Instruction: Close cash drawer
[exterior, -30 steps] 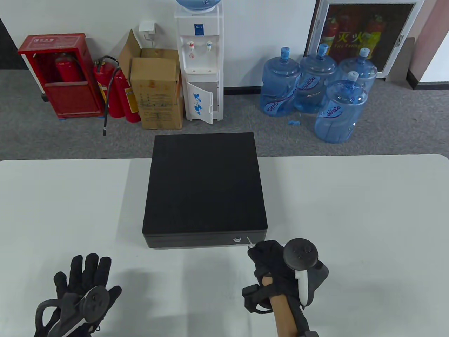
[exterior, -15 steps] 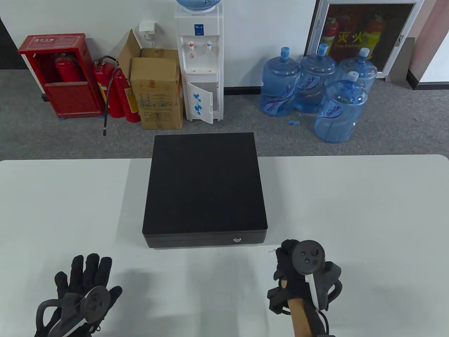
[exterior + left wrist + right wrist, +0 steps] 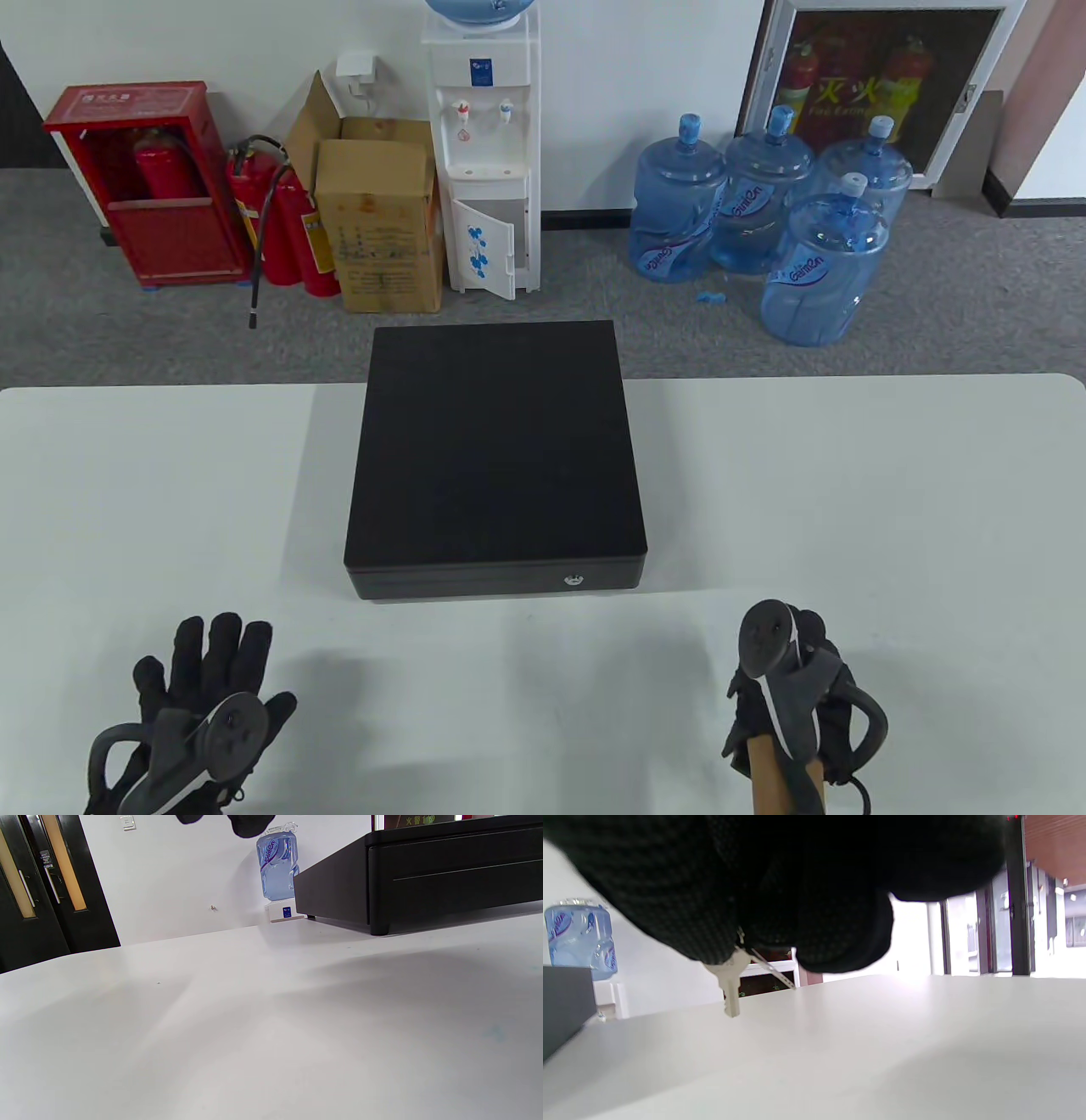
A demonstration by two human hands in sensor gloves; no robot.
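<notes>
One flat black metal cash drawer (image 3: 496,458) is seen at the middle of the white tabletop (image 3: 891,509), its back reaching the far edge and its front panel turned toward the near edge. The panel sits flush under the lid, so the drawer is judged to be shut already. One small round silver lock (image 3: 574,581) is set in the right part of that panel, with nothing in it.

Two gloved hands are counted, both near the near edge and well apart from the drawer. The left hand (image 3: 199,709) is laid flat at the near left, fingers spread – its grip is released and nothing is held; it is probably parked there because it is not needed. The right hand (image 3: 793,688) is held at the near right, its grip clenched around one small silver key (image 3: 729,980), which hangs down from the fingers just above the tabletop – presumably kept in hand after locking, to be set down or carried off
</notes>
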